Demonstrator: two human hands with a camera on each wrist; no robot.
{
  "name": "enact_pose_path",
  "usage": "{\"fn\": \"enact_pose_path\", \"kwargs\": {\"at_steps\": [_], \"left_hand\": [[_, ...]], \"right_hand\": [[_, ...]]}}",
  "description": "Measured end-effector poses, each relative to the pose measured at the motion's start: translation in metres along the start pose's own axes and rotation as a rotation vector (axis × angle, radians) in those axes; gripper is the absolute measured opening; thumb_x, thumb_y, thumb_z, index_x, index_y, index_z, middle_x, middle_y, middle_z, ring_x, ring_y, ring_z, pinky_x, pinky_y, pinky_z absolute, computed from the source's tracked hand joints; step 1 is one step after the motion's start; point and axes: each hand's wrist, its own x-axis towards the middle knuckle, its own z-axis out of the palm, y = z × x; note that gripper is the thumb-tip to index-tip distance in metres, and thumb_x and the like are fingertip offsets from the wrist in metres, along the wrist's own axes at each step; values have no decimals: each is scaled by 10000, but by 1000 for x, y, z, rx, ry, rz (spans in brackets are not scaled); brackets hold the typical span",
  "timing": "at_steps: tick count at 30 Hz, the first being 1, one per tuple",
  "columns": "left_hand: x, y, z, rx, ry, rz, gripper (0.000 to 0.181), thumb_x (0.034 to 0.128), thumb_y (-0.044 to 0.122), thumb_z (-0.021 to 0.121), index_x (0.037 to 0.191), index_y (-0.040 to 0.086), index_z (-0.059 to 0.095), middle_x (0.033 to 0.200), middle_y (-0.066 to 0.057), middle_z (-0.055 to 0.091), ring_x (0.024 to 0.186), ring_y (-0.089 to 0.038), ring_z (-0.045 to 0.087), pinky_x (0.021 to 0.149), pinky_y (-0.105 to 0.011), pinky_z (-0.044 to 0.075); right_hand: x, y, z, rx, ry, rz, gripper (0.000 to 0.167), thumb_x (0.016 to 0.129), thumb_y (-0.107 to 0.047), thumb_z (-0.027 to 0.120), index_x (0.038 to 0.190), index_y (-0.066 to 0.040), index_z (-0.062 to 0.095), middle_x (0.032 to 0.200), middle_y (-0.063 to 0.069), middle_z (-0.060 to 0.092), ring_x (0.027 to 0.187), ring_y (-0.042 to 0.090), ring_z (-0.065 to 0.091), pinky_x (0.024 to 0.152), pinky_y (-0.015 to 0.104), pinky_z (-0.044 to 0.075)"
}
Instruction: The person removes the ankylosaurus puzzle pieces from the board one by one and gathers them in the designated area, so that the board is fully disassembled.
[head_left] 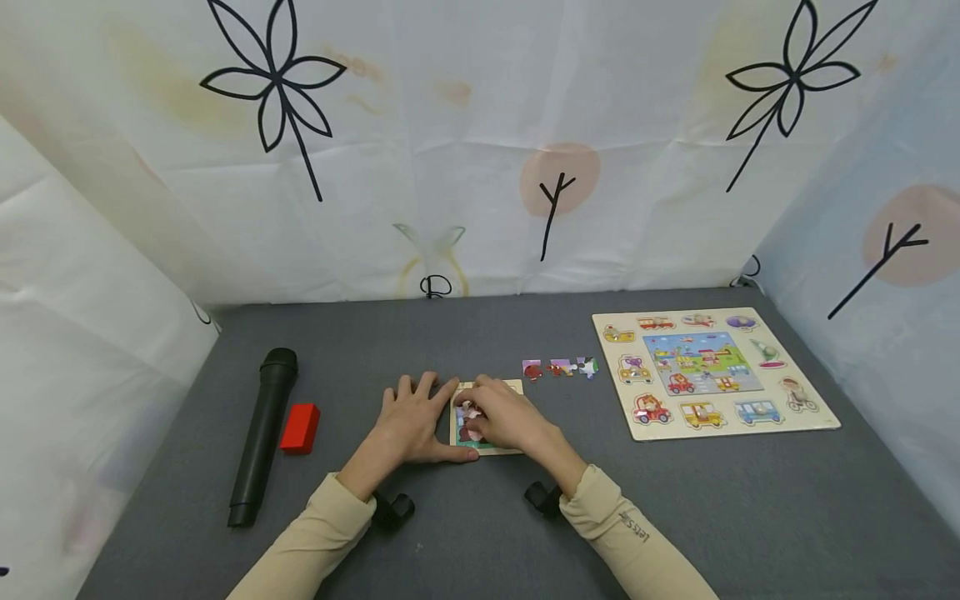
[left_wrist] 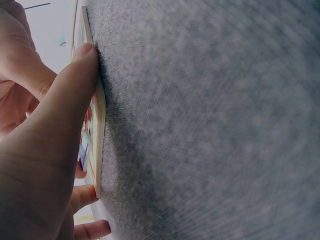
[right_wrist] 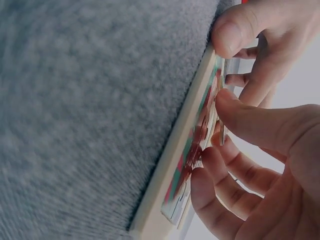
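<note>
A small wooden jigsaw puzzle board (head_left: pixel 487 451) lies on the table, its picture partly hidden by the hands. My left hand (head_left: pixel 412 425) rests at its left side with fingers spread, its thumb (left_wrist: pixel 82 65) pressing on the near edge. Over the board, my right hand (head_left: pixel 510 414) pinches a thin puzzle piece (right_wrist: pixel 222 134) between thumb and fingers. That piece stands tilted just above the picture (right_wrist: pixel 200 127). Beyond the board lie loose puzzle pieces: a left one (head_left: pixel 532 369), a middle one (head_left: pixel 559 367) and a right one (head_left: pixel 587 367).
A large wooden peg board (head_left: pixel 802 417) with vehicle pictures lies at the right. To the left are a black microphone-shaped cylinder (head_left: pixel 262 437) and a red block (head_left: pixel 300 428). White patterned cloth (head_left: pixel 480 125) hangs behind the grey table (head_left: pixel 465 533).
</note>
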Motion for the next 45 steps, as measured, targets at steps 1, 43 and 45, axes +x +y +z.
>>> {"fn": "enact_pose_path", "kwargs": {"at_steps": [1, 43, 45], "left_hand": [[0, 0, 0, -1, 1, 0, 1114, 686, 870, 691, 1570, 257, 402, 1510, -133, 430, 1258, -423, 444, 921, -560, 427], [1, 1, 3, -5, 3, -29, 1125, 678, 858, 707, 1575, 259, 392, 1504, -118, 422, 1266, -409, 426, 925, -548, 415], [1, 1, 3, -5, 2, -28, 1123, 679, 858, 706, 1576, 260, 390, 1505, -118, 421, 1268, -410, 425, 928, -550, 415]], "right_hand": [[-1, 0, -1, 5, 4, 2, 293, 938, -69, 726, 1230, -82, 731, 1010, 94, 641, 833, 167, 528, 737, 291, 438], [-41, 69, -44, -68, 82, 91, 280, 935, -53, 718, 1215, -41, 728, 1027, 150, 630, 816, 200, 509, 724, 359, 436], [-40, 70, -43, -73, 72, 114, 284, 940, -60, 716, 1224, -53, 729, 1044, 148, 633, 836, 208, 517, 740, 372, 443]]}}
